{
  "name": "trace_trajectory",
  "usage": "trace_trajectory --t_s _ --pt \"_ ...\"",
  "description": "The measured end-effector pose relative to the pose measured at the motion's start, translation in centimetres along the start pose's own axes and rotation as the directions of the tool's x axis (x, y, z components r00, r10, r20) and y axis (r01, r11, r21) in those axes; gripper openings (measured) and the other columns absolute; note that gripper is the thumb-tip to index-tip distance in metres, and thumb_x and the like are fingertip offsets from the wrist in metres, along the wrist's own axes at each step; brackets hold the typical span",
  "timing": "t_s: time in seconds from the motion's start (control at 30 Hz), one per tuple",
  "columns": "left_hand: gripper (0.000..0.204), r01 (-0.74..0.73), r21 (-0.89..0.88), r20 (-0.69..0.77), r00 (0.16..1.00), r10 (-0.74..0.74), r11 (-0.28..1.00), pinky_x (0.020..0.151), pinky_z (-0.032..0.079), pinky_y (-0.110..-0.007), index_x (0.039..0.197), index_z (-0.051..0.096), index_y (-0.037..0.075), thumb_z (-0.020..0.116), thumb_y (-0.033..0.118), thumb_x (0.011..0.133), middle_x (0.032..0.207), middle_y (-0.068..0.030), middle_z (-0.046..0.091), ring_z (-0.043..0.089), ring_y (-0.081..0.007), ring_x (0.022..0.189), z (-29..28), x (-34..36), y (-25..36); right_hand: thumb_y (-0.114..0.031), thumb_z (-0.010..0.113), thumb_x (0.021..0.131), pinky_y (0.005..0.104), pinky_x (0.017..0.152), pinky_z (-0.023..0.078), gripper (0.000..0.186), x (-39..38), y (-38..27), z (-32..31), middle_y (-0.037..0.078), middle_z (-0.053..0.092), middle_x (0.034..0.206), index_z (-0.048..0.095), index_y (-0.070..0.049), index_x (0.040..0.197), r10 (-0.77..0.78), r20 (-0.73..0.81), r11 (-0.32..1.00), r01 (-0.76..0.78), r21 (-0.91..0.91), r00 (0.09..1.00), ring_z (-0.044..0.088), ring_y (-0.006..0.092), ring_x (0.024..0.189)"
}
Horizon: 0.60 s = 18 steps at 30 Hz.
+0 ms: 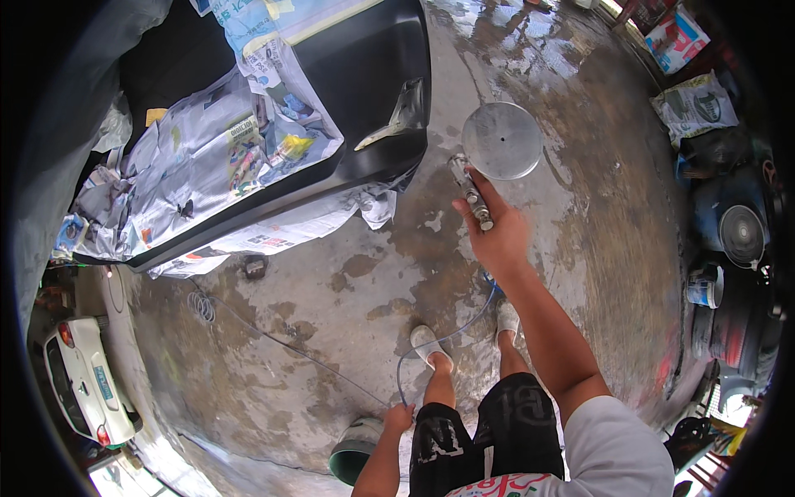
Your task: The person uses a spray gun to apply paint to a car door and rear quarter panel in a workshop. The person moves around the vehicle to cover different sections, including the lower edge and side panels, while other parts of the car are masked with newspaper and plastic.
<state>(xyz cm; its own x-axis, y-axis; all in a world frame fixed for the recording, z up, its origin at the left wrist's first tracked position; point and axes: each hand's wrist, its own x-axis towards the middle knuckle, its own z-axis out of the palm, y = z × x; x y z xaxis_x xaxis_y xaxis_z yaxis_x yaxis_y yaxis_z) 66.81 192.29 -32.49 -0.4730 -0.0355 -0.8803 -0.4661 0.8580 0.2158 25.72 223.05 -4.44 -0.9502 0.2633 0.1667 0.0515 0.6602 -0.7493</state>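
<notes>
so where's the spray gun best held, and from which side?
Near end, probably, coming from the person's side like the right hand: there the spray gun has a slim body that fits between thumb and forefinger, while the wide cup sits at far right. Any handle is hidden.

1. one left hand (399, 417), one right hand (502, 238)
2. one spray gun (472, 192) with one round metal cup (515, 147)
3. two pale shoes (427, 340)
4. one blue hose (464, 330)
5. one green bucket (351, 464), near
6. one white car (93, 383), left
7. one large black panel (364, 62), far left
</notes>
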Motion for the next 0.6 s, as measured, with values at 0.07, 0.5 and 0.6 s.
trace_trajectory --t_s 0.07,0.5,0.6 --pt "0.053 -0.004 -0.022 0.021 1.0 0.004 1.0 0.088 0.053 -0.05 0.09 0.075 0.003 0.053 0.051 0.099 0.085 -0.0188 0.075 0.072 -0.0397 0.094 -0.6 -0.4 0.6 -0.048 0.07 0.093 0.047 0.076 0.054 0.051 -1.6 -0.1 1.4 0.013 0.073 0.101 0.063 -0.022 0.136 -0.006 0.098 1.0 0.004 0.021 0.995 0.069 0.0404 0.092" --pt "0.055 0.029 -0.109 0.055 0.998 -0.023 0.994 0.088 0.053 -0.052 0.092 0.072 0.001 0.055 0.053 0.097 0.092 -0.0224 0.074 0.071 -0.0411 0.099 -1.3 1.2 -0.4 -0.043 0.075 0.091 0.0444 0.072 0.054 0.05 2.5 -2.0 -4.4 0.017 0.074 0.095 0.066 -0.018 0.133 -0.038 -0.06 0.997 0.042 0.07 0.997 0.07 0.04 0.087" --pt "0.053 0.039 -0.017 0.031 0.999 -0.039 0.999 0.089 0.053 -0.052 0.093 0.073 0.002 0.056 0.052 0.097 0.094 -0.0224 0.074 0.07 -0.0407 0.1 -1.6 0.9 0.3 -0.022 0.077 0.093 0.0328 0.085 0.054 0.05 3.4 -4.1 -6.8 0.018 0.075 0.111 0.061 -0.011 0.14 -0.136 -0.196 0.991 0.136 -0.013 0.971 0.074 0.0287 0.105"
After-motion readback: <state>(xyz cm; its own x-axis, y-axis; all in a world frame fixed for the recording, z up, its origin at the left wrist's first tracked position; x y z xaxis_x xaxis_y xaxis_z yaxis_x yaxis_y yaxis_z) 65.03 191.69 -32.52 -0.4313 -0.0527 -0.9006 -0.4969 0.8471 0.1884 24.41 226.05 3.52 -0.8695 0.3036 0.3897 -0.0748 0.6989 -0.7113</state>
